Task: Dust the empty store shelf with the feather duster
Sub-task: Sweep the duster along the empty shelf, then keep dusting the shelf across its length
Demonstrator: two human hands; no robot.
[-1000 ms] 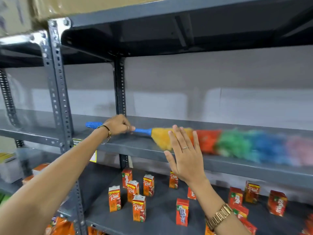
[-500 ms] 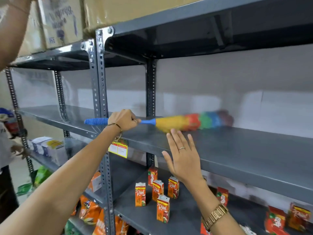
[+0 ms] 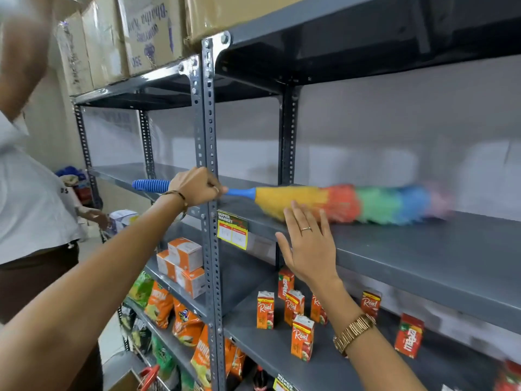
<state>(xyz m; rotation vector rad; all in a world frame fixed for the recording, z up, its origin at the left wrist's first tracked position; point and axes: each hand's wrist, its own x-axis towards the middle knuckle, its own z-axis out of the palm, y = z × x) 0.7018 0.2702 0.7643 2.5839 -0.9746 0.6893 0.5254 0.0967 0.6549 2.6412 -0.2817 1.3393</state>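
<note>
My left hand [image 3: 197, 187] grips the blue handle of the feather duster [image 3: 352, 203]. Its yellow, red, green, blue and pink head lies blurred across the empty grey shelf [image 3: 423, 258], pointing right toward the back wall. My right hand [image 3: 308, 244] hovers open with fingers spread at the shelf's front edge, just in front of the duster's yellow part, and holds nothing. It wears a ring and a gold watch.
A perforated steel upright [image 3: 210, 221] stands beside my left hand. Juice cartons [image 3: 293, 314] stand on the shelf below. Orange boxes [image 3: 183, 261] and snack bags [image 3: 169, 309] fill the left bay. Cardboard boxes [image 3: 121, 38] sit on top. A person [image 3: 31, 198] stands at the left.
The view has shifted left and the shelf looks closer. The duster head has swept along the shelf, now lying lower and stretched further right. My right hand stays open near the edge.
</note>
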